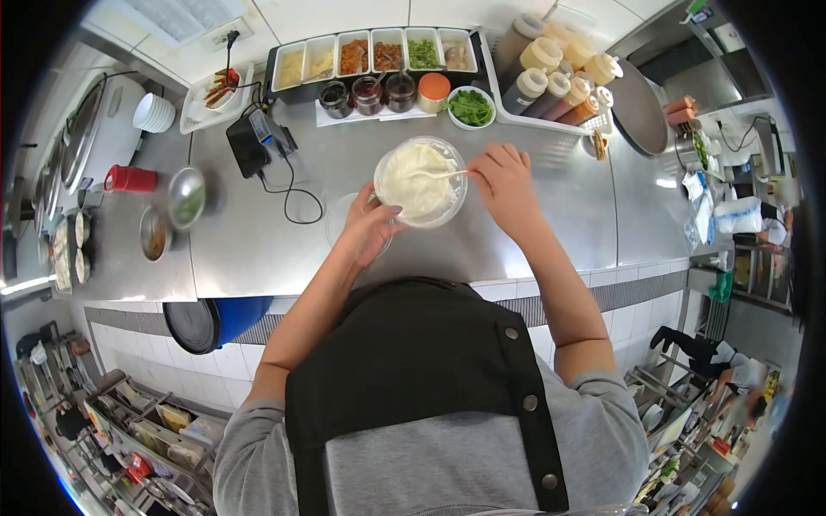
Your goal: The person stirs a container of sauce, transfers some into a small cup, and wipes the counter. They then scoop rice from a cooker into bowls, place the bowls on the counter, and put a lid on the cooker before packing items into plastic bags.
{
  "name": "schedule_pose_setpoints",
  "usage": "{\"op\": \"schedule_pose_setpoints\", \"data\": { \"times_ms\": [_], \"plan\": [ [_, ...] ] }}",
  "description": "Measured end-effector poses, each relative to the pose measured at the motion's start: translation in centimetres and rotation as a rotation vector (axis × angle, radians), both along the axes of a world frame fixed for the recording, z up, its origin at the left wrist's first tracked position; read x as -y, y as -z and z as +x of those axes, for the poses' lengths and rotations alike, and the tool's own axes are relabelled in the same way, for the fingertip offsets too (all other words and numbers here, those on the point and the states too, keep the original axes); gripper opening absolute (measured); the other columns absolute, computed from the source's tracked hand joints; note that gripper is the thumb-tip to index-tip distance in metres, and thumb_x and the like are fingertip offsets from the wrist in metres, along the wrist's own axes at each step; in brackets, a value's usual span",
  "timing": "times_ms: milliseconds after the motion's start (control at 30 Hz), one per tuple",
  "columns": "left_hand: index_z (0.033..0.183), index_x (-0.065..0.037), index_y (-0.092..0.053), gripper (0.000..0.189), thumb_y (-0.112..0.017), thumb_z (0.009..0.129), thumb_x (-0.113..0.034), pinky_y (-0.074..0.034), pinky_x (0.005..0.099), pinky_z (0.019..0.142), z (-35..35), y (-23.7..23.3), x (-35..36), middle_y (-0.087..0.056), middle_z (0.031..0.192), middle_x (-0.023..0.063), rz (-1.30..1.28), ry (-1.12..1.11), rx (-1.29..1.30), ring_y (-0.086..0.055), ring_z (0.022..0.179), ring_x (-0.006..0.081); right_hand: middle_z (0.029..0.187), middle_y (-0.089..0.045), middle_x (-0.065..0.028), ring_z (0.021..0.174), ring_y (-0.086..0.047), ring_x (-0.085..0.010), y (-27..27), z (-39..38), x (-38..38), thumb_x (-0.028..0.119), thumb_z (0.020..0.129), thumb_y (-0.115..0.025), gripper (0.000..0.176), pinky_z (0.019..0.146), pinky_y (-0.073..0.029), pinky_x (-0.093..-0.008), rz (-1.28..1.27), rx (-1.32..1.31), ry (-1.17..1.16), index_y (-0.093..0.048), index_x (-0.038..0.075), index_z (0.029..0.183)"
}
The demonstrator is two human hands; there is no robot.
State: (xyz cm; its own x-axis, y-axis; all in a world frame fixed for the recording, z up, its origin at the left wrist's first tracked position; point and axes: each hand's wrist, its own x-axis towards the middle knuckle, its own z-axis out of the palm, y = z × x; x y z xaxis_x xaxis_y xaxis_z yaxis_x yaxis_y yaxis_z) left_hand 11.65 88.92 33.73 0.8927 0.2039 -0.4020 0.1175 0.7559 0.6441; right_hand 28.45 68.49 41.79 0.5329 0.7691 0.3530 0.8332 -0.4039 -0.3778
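Note:
A clear round tub point(458, 199) full of a thick white cream point(417, 193) is tilted a little above the steel counter. My left hand point(372, 228) grips its lower left rim. Between the fingertips of my right hand point(502, 182) is the handle of a pale spoon point(452, 175), whose other end lies in the cream. Under my left hand a clear round lid point(340, 225) lies on the counter.
Behind are a rack of topping trays point(388, 52), several jars point(368, 95), a bowl of green leaves point(471, 108) and a basket of sauce bottles point(551, 125). A black device point(249, 146) with a cable and two metal bowls point(187, 198) stand left. A round pan point(638, 107) is right.

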Motion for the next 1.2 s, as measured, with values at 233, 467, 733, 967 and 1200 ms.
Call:
{"op": "schedule_pose_setpoints", "data": {
  "times_ms": [233, 467, 733, 967, 1200],
  "plan": [
    [0.151, 0.001, -0.025, 0.081, -0.07, 0.084, 0.005, -0.062, 0.0459, 0.091, 0.2, 0.9, -0.4, -0.048, 0.141, 0.0219, 0.033, -0.078, -0.02, -0.059, 0.125, 0.0336, 0.088, -0.057, -0.011, 0.088, -0.053, -0.0313, 5.3, -1.2, 1.0, 0.007, 0.091, -0.067, 0.007, 0.078, -0.043, -0.0408, 0.105, -0.265, -0.017, -0.07, 0.001, 0.094],
    [0.151, 0.0, -0.025, 0.084, -0.072, 0.082, 0.007, -0.06, 0.0463, 0.095, 0.0, 1.5, -0.2, -0.046, 0.142, 0.021, 0.055, -0.125, 0.005, -0.057, 0.127, 0.0338, 0.082, -0.058, -0.0051, 0.074, -0.051, -0.0187, 7.0, -1.9, 1.2, 0.009, 0.09, -0.071, 0.014, 0.07, -0.044, -0.034, 0.019, -0.84, 0.073, -0.073, -0.002, 0.099],
    [0.152, -0.003, -0.025, 0.088, -0.073, 0.08, 0.009, -0.058, 0.0458, 0.096, -0.3, 1.4, 0.3, -0.046, 0.143, 0.0172, 0.08, -0.126, 0.036, -0.054, 0.13, 0.0322, 0.088, -0.063, 0.003, 0.076, -0.048, -0.0076, 8.1, -1.1, 2.3, 0.014, 0.092, -0.074, 0.014, 0.069, -0.04, -0.0259, 0.059, -1.668, 0.156, -0.075, 0.003, 0.1],
    [0.152, -0.005, -0.027, 0.086, -0.072, 0.08, 0.008, -0.057, 0.0428, 0.092, -1.4, 1.9, 0.3, -0.047, 0.142, 0.0157, 0.08, -0.125, 0.039, -0.055, 0.128, 0.0305, 0.088, -0.065, 0.0032, 0.079, -0.05, -0.0066, 6.1, -0.2, 3.5, 0.015, 0.093, -0.073, 0.017, 0.074, -0.04, -0.0232, 0.185, -1.6, 0.185, -0.075, 0.002, 0.105],
    [0.151, -0.004, -0.029, 0.082, -0.072, 0.082, 0.005, -0.057, 0.0425, 0.093, -2.3, 3.0, -1.9, -0.05, 0.14, 0.0145, 0.076, -0.273, -0.037, -0.058, 0.125, 0.0293, 0.087, -0.066, 0.0026, 0.081, -0.051, -0.0065, 3.9, 1.3, 5.3, 0.014, 0.092, -0.074, 0.018, 0.075, -0.04, -0.0244, 0.188, -1.34, 0.193, -0.074, 0.0, 0.104]
  ]
}}
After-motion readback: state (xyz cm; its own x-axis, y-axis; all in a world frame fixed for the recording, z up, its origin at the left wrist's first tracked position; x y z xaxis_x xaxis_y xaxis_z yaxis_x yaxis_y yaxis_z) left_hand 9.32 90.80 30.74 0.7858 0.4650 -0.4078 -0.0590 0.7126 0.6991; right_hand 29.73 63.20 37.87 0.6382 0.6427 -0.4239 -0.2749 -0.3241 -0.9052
